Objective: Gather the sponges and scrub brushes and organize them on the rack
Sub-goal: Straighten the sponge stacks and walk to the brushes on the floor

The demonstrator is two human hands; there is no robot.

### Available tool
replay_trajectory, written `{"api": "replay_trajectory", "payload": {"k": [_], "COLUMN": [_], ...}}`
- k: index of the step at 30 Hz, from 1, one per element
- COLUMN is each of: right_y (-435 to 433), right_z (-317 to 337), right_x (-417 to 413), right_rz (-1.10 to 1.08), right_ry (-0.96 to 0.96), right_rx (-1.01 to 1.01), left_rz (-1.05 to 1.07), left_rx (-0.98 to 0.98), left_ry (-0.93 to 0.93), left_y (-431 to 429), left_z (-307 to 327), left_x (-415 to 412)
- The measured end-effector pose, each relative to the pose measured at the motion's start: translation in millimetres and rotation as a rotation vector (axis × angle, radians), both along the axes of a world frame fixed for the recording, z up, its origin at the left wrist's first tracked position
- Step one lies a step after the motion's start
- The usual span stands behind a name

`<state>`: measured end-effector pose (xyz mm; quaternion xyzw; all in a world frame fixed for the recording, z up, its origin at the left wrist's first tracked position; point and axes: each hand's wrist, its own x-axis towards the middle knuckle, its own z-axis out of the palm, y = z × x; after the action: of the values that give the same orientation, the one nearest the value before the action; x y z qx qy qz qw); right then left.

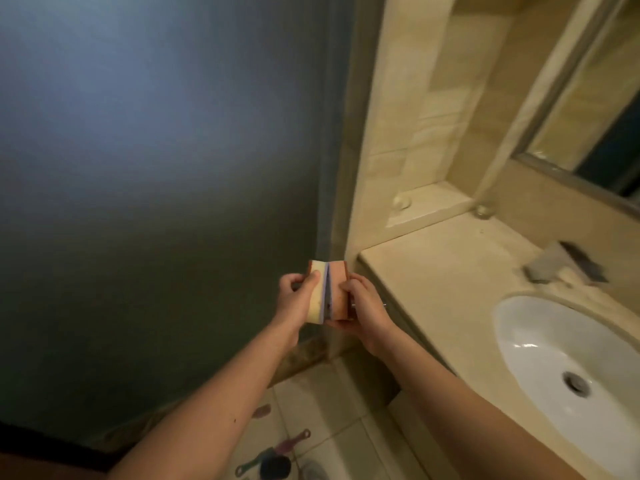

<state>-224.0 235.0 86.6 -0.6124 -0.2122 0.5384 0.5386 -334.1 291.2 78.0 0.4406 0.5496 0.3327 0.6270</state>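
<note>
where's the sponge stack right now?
Head view, centre frame: the sponges are gripped together between the left hand and right hand, in front of the dark glass door, just left of the counter.

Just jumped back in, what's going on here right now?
A person stands by the bathroom counter with two sponges pressed side by side: the left-hand grip holds the yellow sponge, the right-hand grip the orange sponge. No rack is in view. Blurred long-handled tools, maybe brushes, lie untouched on the floor tiles.
</note>
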Motion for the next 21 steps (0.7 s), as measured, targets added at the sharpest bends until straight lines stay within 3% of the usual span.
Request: {"api": "replay_trajectory", "payload": {"k": [6,13,21], "right_y": [-54,-129,-207], "right_z": [47,89,139], "right_x": [60,144,252], "right_rz": [-0.306,-0.503,-0.739], "right_ry": [-0.087,-0.092,-0.083], "right_rx": [0.065,0.186,0.364], "left_rz": [-0.259,-0.544,-0.793], "left_rx": [0.007,-0.002,0.126], "left_ry": [-0.054,-0.174,-0.337], "left_y": [-37,-85,-145], "left_z": [50,102,151], "left_x": [78,170,299]}}
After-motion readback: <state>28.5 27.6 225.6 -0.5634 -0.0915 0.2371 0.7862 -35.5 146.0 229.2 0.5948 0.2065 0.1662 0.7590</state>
